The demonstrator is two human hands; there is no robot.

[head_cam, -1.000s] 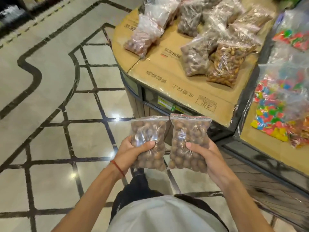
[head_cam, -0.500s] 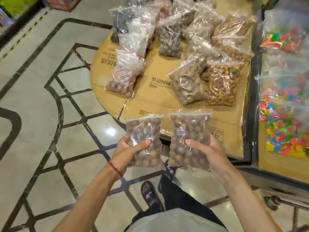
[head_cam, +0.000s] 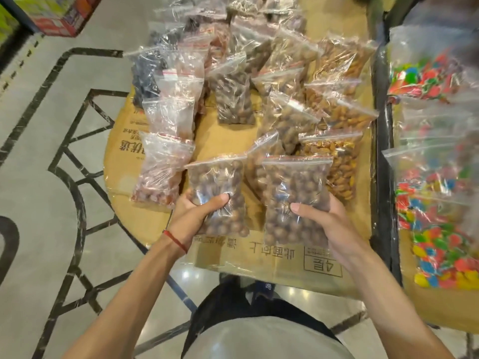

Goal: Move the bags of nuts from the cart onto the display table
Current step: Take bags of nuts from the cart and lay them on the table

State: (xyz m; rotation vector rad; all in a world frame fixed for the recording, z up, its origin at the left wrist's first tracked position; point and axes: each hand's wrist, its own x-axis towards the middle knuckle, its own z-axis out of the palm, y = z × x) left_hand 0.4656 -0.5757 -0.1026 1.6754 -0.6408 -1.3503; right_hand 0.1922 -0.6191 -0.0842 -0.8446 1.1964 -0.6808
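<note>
I hold two clear zip bags of round brown nuts over the near part of the display table [head_cam: 259, 257], which is covered in brown cardboard. My left hand [head_cam: 193, 216] grips the smaller-looking left bag of nuts [head_cam: 220, 185] from its lower left. My right hand [head_cam: 326, 224] grips the right bag of nuts [head_cam: 295, 193] from its lower right. Both bags stand upright, side by side, a small gap between them. Several other bags of nuts [head_cam: 233, 97] lie in rows on the table beyond them. The cart is out of view.
A second cardboard-topped table [head_cam: 414, 301] on the right holds bags of bright coloured candy [head_cam: 435, 213], behind a dark divider [head_cam: 383, 151]. To the left is tiled floor [head_cam: 51, 177] with black lines. A red box [head_cam: 59, 22] stands at the far left.
I have stepped closer to the table. Both bags, earlier held over the floor in front of the table's edge, are now over its near cardboard surface.
</note>
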